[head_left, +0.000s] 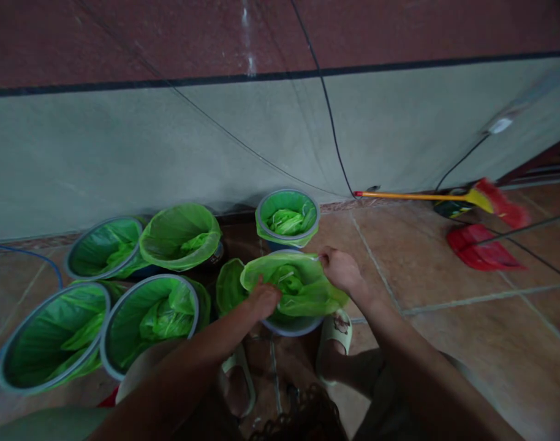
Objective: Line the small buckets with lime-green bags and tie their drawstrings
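Two bare hands at a green plastic bag (314,300) over a round bin (295,331), toward six o'clock.
Forearms reach forward and inward; the right hand (340,269) pinches the bag's edge at its two o'clock. The left hand (266,298) bends at eight o'clock, its grip unclear. The bag's mouth faces up, longest from nine to three, in sheer, crinkled film.

Tiled flr (450,349): bins (295,329) w/ grn liners (179,226), red dustpan (477,245).

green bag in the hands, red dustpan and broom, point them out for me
Green bag (310,298), head view: on its near side.
Red dustpan (478,256), head view: on its scoop.
Broom (427,196), head view: on its orange handle.
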Available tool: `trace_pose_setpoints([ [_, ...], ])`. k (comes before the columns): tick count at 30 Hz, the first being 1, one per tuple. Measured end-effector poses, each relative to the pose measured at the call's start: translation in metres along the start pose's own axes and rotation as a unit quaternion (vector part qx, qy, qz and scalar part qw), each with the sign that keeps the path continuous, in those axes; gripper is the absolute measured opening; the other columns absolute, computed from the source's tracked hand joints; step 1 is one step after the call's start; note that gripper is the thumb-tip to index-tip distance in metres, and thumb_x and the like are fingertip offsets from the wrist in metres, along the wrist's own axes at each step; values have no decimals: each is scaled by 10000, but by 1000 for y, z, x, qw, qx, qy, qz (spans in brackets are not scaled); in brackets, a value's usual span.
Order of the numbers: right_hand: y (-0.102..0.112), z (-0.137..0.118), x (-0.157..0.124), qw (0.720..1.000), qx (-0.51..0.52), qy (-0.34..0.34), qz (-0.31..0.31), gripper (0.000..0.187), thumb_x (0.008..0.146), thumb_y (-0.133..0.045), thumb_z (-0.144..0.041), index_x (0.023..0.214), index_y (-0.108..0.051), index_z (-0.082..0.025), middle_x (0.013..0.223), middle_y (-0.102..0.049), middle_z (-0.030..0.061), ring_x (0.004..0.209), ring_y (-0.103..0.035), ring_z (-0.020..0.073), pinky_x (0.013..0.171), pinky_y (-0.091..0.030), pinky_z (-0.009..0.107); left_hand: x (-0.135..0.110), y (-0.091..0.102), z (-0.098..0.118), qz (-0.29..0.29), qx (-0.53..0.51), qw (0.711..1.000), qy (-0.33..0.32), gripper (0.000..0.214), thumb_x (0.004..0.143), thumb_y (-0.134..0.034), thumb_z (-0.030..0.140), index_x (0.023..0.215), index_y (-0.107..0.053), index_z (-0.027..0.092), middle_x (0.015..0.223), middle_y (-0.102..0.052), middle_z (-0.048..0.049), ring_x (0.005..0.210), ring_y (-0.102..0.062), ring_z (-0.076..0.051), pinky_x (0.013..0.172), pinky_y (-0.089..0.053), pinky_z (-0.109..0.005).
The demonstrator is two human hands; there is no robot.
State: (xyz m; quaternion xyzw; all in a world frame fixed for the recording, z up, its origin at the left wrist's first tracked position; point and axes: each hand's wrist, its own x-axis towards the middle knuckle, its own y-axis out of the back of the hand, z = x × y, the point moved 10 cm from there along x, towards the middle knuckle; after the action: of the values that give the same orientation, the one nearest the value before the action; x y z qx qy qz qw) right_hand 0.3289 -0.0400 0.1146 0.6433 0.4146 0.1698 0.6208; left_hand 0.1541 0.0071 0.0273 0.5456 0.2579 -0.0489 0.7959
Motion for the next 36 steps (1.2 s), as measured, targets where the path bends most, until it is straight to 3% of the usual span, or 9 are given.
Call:
trace_pose_setpoints([
  [7, 14, -6, -4, 989, 132, 36, 48, 258, 899, -480, -208, 991, -720, -189, 1075, -733, 70, 945, -675, 171, 820, -453, 211, -1, 39, 15, 67, -85, 993, -47, 240, 880, -477, 147, 899, -710, 199, 1019, -723, -88, 1044, -642, -265, 1093, -340, -527],
  [12, 12, -8, -3, 962, 268, 48, 35, 242, 851, -486, -189, 942, -708, -164, 913, -733, 44, 810, -661, 145, 741, -465, 202, 2, 53, 11, 57, -196, 978, -31, 301, 906, -410, 157, 919, -710, 156, 988, -743, -68, 945, -670, -197, 905, -489, -325],
  [15, 6, -7, 0, 951, 303, 50, 26, 248, 857, -466, -229, 895, -700, -155, 830, -716, 39, 755, -646, 151, 697, -466, 213, 3, 54, 7, 52, -232, 971, -15, 324, 912, -382, 154, 938, -704, 134, 996, -743, -78, 937, -670, -189, 840, -506, -279],
  [18, 3, -5, 3, 946, 318, 55, 26, 244, 856, -465, -245, 853, -693, -156, 806, -710, 47, 744, -643, 159, 682, -465, 222, 2, 51, 14, 47, -209, 976, -41, 299, 877, -462, 159, 1074, -687, 141, 1125, -720, -83, 1050, -648, -212, 934, -487, -308],
  [21, 3, -5, 3, 944, 323, 60, 36, 230, 846, -477, -231, 863, -694, -158, 814, -718, 59, 734, -646, 162, 671, -457, 229, -1, 38, 25, 23, -131, 988, -79, 466, 761, -642, 181, 1227, -631, 181, 1250, -666, -97, 1183, -588, -275, 1068, -408, -445],
  [23, 4, -5, 2, 945, 318, 58, 40, 224, 842, -483, -228, 860, -696, -160, 806, -719, 60, 721, -645, 162, 659, -447, 233, -3, 28, 29, 10, -78, 993, -86, 476, 732, -689, 197, 1206, -645, 193, 1225, -668, -108, 1192, -576, -308, 1111, -330, -558],
  [25, 4, -5, 2, 948, 311, 50, 42, 217, 835, -493, -227, 846, -700, -165, 793, -719, 56, 710, -643, 162, 654, -440, 237, -4, 20, 31, 9, -44, 995, -84, 297, 785, -647, 194, 1078, -699, 191, 1119, -696, -104, 1144, -597, -305, 1126, -273, -610],
  [28, 3, -4, 3, 949, 308, 49, 47, 204, 822, -504, -230, 830, -702, -179, 783, -720, 46, 702, -641, 161, 654, -438, 242, -4, 19, 33, 30, -45, 995, -82, 182, 846, -565, 165, 925, -728, 189, 987, -718, -88, 1059, -626, -275, 1127, -271, -597],
  [36, -4, -1, 6, 928, 362, 64, 54, 196, 817, -509, -304, 816, -672, -194, 777, -694, 38, 688, -615, 173, 655, -441, 278, -5, 51, 31, 123, -148, 978, -76, 180, 840, -587, 171, 905, -750, 212, 966, -747, -60, 1025, -655, -258, 1061, -360, -495],
])
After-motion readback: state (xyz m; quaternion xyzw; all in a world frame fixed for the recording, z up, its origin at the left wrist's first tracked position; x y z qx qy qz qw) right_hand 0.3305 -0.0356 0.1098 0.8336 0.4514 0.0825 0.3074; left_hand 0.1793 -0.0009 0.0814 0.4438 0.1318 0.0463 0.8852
